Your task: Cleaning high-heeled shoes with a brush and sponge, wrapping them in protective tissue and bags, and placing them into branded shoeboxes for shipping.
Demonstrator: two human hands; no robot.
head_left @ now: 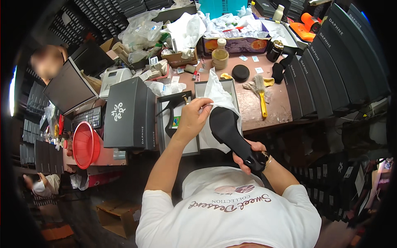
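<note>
My right hand (253,156) grips a black shoe (227,126) around its heel end. The shoe is tilted, its broad toe end pointing away from me and its dark, smooth sole in sight. A small gold-coloured detail shows by the heel. Pinched between the fingers of my left hand (192,120) is the edge of white tissue paper (219,94), which lies beside and under the shoe's toe end. Beneath both hands stands an open grey shoebox (235,87). To its left a dark box part (161,99) holds another black strappy shoe (166,110).
Closed dark shoeboxes (128,113) stand left of the open box, beside a red plastic basket (86,144). Stacked shoeboxes (331,58) rise at the right. A yellow-handled brush (261,93), black round lid (240,73) and jar (220,59) lie behind. Another person (46,62) is far left.
</note>
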